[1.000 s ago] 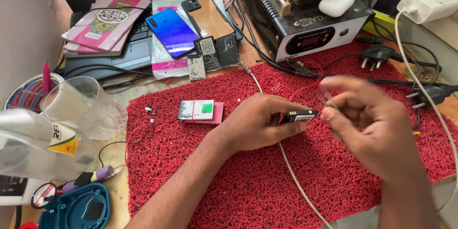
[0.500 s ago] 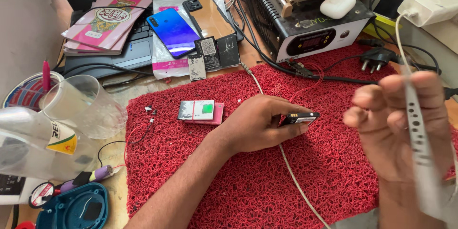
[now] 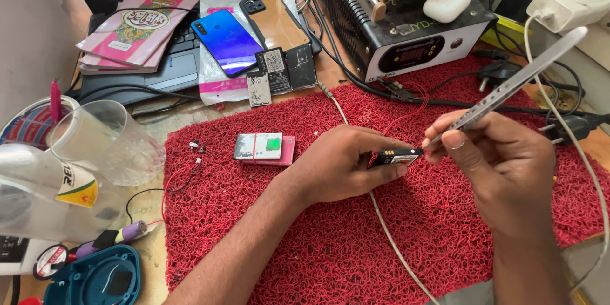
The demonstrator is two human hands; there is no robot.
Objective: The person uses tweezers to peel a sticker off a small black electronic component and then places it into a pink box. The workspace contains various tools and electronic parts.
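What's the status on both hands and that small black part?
Left hand pinches small black part over red mat. Right hand holds metal tweezers, tips at the part. White cable runs under the hands; nothing blocking.

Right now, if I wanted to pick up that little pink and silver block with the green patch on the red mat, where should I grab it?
Probably pinch the pink and silver block by its two long edges, coming straight down from above. It lies flat on the red mat with bare mat all round it, well apart from the left hand, so both edges look free.
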